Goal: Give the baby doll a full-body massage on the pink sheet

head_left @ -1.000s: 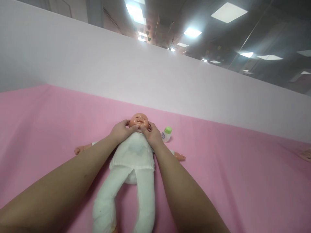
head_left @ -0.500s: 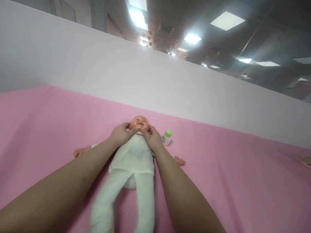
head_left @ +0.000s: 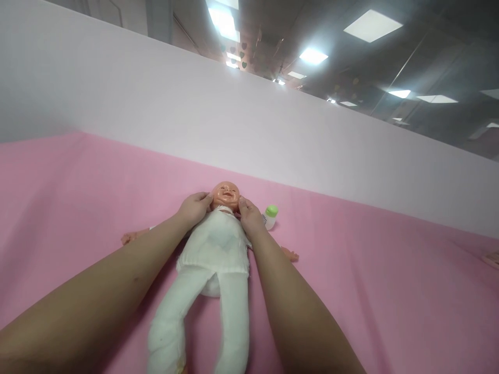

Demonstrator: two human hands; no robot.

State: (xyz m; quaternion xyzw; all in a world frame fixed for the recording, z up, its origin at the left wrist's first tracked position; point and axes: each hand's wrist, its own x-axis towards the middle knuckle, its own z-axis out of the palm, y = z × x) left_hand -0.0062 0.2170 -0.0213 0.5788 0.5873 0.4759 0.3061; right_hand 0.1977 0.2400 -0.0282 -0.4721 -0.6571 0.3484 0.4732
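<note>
The doll's head [head_left: 226, 195] is held between the left hand [head_left: 194, 209] and right hand [head_left: 250, 217], both pressed on it. The bottle [head_left: 270, 216] just beside the right hand could be knocked over by a bump.

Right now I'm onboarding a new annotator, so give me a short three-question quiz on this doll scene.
1. True or false: both hands touch the doll's head.
2. Which thing lies just beyond the right hand? A) a folded towel B) a small bottle with a green cap C) a spoon
3. Fill in: the doll lies on its ____ on the pink sheet.

Key
1. True: the left hand and the right hand rest against either side of the head.
2. B
3. back, face up, in white clothes.
</note>
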